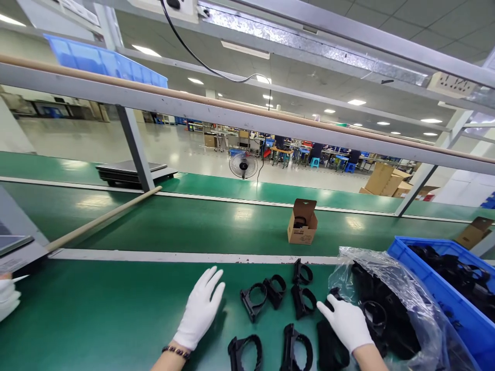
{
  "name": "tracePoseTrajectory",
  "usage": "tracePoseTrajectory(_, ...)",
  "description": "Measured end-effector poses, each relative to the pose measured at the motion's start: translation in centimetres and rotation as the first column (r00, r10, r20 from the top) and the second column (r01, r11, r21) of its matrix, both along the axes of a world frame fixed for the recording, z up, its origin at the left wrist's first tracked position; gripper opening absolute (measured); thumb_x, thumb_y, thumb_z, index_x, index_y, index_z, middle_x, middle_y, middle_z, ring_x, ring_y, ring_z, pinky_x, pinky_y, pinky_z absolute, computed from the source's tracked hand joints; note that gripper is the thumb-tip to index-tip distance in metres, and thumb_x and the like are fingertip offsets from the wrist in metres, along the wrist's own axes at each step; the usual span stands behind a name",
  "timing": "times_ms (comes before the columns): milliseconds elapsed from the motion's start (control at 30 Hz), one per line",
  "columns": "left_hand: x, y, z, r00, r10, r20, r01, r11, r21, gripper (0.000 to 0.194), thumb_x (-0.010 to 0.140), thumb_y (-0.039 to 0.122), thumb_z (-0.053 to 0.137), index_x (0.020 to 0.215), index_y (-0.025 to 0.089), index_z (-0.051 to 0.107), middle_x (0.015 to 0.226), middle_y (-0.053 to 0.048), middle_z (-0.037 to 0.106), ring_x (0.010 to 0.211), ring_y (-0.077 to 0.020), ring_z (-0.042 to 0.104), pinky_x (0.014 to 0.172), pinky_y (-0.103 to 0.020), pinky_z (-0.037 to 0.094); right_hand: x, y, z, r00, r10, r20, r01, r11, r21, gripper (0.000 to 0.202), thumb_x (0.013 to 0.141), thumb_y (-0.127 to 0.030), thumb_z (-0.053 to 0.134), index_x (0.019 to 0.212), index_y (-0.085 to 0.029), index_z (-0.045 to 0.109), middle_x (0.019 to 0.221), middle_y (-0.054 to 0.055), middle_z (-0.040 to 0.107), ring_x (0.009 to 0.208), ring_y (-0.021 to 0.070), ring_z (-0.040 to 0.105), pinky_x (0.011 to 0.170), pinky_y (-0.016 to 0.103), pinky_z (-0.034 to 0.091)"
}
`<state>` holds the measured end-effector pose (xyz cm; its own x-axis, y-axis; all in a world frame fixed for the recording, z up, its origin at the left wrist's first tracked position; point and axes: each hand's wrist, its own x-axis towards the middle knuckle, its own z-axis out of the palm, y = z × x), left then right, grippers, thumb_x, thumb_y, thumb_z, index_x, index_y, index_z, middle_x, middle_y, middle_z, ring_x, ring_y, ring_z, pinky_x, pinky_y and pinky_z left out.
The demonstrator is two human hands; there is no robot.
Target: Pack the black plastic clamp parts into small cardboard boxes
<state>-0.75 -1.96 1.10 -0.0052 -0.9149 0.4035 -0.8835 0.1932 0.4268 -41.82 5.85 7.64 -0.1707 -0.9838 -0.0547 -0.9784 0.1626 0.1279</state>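
Observation:
My left hand [201,308], in a white glove, is over the green work surface [116,309], fingers stretched out and holding nothing. To its right are several black ring-shaped plastic parts with flat bases, among them one ring part [254,301] nearest that hand. My right hand [345,322], also gloved, has its fingers apart above a black part [328,345] that it partly covers. Whether it touches that part I cannot tell. Beside it lies a clear plastic bag [421,304] with black parts [386,314] inside.
A blue bin [425,278] of black parts stands at the right. A small open cardboard box [301,235] is on the green belt behind. At the left edge is another person's gloved hand [7,298]. A wooden stick [104,219] lies across the belt, near a flat scale [131,172].

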Motion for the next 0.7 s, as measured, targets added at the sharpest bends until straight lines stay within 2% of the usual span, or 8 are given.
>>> tracePoseTrajectory(33, -1.0, -0.8, 1.5, 0.999, -0.046, 0.020, 0.047, 0.997, -0.055, 0.057, 0.100, 0.042, 0.029, 0.136, 0.010, 0.060, 0.149, -0.017, 0.055, 0.143, -0.0299, 0.046, 0.123, -0.046, 0.037, 0.1, 0.1, -0.4, 1.000, -0.009, 0.006, 0.010, 1.000, -0.003, 0.042, 0.104, -0.044, 0.040, 0.121, -0.021, 0.071, 0.092, 0.013, 0.077, 0.087, 0.0302, 0.075, 0.075, 0.035, 0.052)
tracePoseTrajectory(167, -6.8, -5.7, 7.5, 0.962, -0.228, 0.147, 0.238, 0.970, -0.054, 0.046, 0.103, 0.041, 0.037, 0.141, 0.021, 0.055, 0.147, -0.013, 0.055, 0.141, -0.0301, 0.044, 0.122, -0.048, 0.034, 0.2, 0.0, -1.2, 1.000, -0.018, 0.011, 0.018, 1.000, -0.018, 0.040, 0.105, -0.028, 0.037, 0.124, -0.022, 0.071, 0.101, 0.014, 0.076, 0.093, 0.0303, 0.074, 0.078, 0.037, 0.052)
tracePoseTrajectory(267, -11.8, -10.3, 9.7, 0.902, -0.367, 0.229, 0.369, 0.929, 0.035, 0.042, 0.102, 0.037, 0.046, 0.140, 0.023, 0.056, 0.129, -0.013, 0.065, 0.122, -0.0271, 0.058, 0.110, -0.045, 0.044, 0.0, 0.0, -1.3, 0.999, -0.025, 0.027, 0.026, 0.999, -0.027, 0.039, 0.102, -0.021, 0.040, 0.124, -0.025, 0.072, 0.105, 0.013, 0.076, 0.095, 0.0290, 0.074, 0.080, 0.037, 0.052)
tracePoseTrajectory(367, -16.4, -14.3, 10.4, 0.866, -0.411, 0.284, 0.386, 0.912, 0.143, 0.044, 0.100, 0.040, 0.056, 0.139, 0.020, 0.054, 0.118, -0.011, 0.066, 0.108, -0.0253, 0.063, 0.100, -0.048, 0.050, -0.4, 0.1, -1.7, 0.997, -0.039, 0.070, 0.042, 0.999, -0.034, 0.039, 0.101, -0.020, 0.041, 0.121, -0.028, 0.073, 0.111, 0.011, 0.075, 0.099, 0.0270, 0.074, 0.084, 0.036, 0.054)
tracePoseTrajectory(500, -20.1, -17.9, 10.3, 0.881, -0.350, 0.319, 0.277, 0.927, 0.254, 0.044, 0.098, 0.044, 0.060, 0.132, 0.018, 0.056, 0.121, -0.009, 0.065, 0.105, -0.0240, 0.065, 0.095, -0.048, 0.056, -1.6, 0.0, -3.0, 0.987, -0.058, 0.148, 0.063, 0.998, -0.031, 0.038, 0.104, -0.027, 0.039, 0.121, -0.030, 0.073, 0.116, 0.009, 0.075, 0.104, 0.0266, 0.073, 0.087, 0.035, 0.055)
tracePoseTrajectory(600, -20.4, -19.3, 10.3, 0.892, -0.312, 0.328, 0.205, 0.924, 0.322, 0.036, 0.097, 0.042, 0.063, 0.121, 0.016, 0.062, 0.117, -0.009, 0.067, 0.103, -0.0226, 0.067, 0.092, -0.045, 0.058, -2.5, -0.2, -4.1, 0.983, -0.080, 0.165, 0.083, 0.997, -0.010, 0.038, 0.103, -0.028, 0.039, 0.122, -0.033, 0.072, 0.116, 0.007, 0.076, 0.105, 0.0265, 0.073, 0.087, 0.034, 0.056)
tracePoseTrajectory(700, -18.7, -19.6, 10.5, 0.895, -0.297, 0.332, 0.169, 0.917, 0.362, 0.031, 0.097, 0.041, 0.063, 0.114, 0.015, 0.065, 0.114, -0.008, 0.068, 0.102, -0.0215, 0.067, 0.092, -0.044, 0.058, -3.1, -0.3, -4.7, 0.982, -0.048, 0.184, 0.053, 0.998, -0.023, 0.040, 0.104, -0.030, 0.036, 0.124, -0.033, 0.071, 0.118, 0.007, 0.075, 0.108, 0.0263, 0.072, 0.088, 0.034, 0.056)
